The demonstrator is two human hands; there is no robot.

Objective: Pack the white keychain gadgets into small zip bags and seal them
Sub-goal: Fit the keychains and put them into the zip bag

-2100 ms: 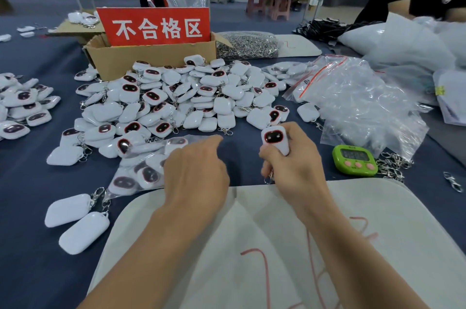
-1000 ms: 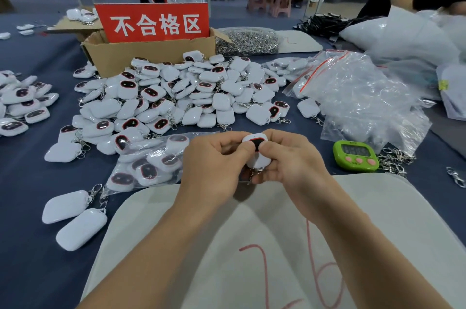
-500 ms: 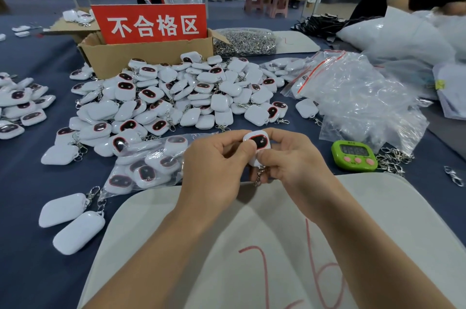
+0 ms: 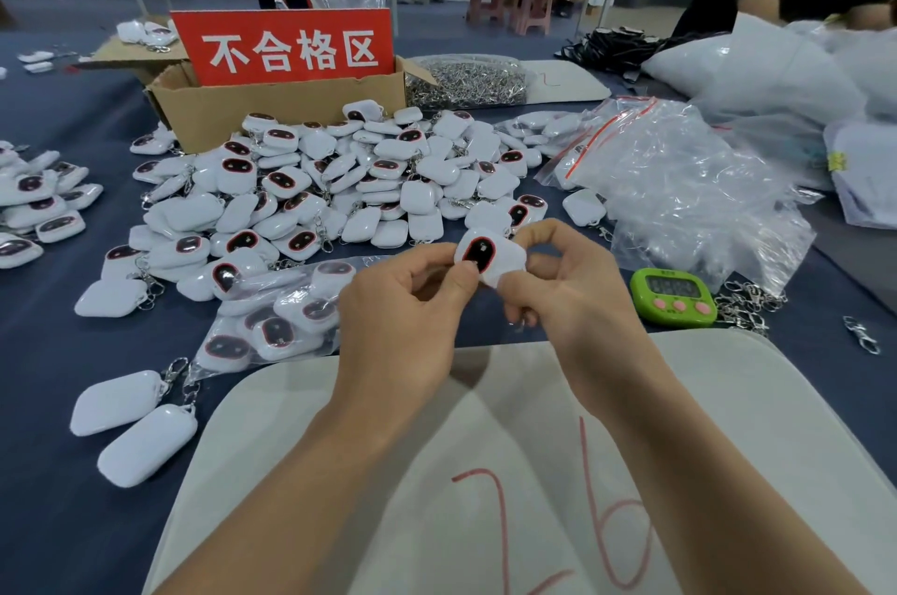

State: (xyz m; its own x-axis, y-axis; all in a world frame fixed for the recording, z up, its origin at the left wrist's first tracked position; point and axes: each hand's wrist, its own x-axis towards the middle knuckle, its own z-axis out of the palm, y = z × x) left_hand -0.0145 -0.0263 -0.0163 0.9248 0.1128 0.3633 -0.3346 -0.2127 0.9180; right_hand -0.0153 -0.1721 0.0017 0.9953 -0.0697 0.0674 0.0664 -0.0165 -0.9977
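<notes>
I hold one white keychain gadget (image 4: 488, 254) with a dark, red-rimmed oval face between both hands, just above the table. My right hand (image 4: 563, 298) grips its right side with curled fingers. My left hand (image 4: 403, 317) pinches its left edge with thumb and fingertip. A big heap of the same gadgets (image 4: 340, 186) lies behind. A clear zip bag (image 4: 276, 317) with several gadgets inside lies flat to the left of my left hand. A pile of empty zip bags (image 4: 679, 191) with red seal lines sits at the right.
A cardboard box (image 4: 272, 109) with a red sign stands behind the heap. A green timer (image 4: 674, 296) and loose metal clips (image 4: 750, 303) lie at the right. A white sack (image 4: 485, 473) marked in red covers the near table. Another person's arm (image 4: 825, 7) shows at the far right.
My right hand brought the gadget inward and my left hand came up to pinch it. Since half a second ago the gadget has turned a little, its dark face more toward me.
</notes>
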